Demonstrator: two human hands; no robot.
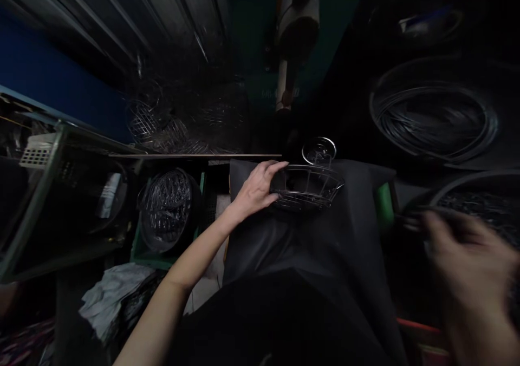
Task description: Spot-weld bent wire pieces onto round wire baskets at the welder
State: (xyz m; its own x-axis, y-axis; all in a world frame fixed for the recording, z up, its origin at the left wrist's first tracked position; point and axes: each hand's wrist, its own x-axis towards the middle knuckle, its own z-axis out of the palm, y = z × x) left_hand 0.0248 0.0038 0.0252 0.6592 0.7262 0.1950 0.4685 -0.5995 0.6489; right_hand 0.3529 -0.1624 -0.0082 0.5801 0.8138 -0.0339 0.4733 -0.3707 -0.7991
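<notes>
At lower left of centre, a green bin [140,247] holds stacked wire pieces [166,206]. At the middle of the frame my left hand [257,190] has its fingers closed on the rim of a wire basket [307,187] resting on my dark-clothed lap. At lower right my right hand [473,268] is blurred, near a thin rod [410,220]; I cannot tell whether it grips anything.

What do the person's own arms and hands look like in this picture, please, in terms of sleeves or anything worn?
Both are bare. The left hand and its forearm show no sleeve, glove, watch or ring. The right hand is blurred by motion; no glove or sleeve shows on it, but finer details cannot be told.
</notes>
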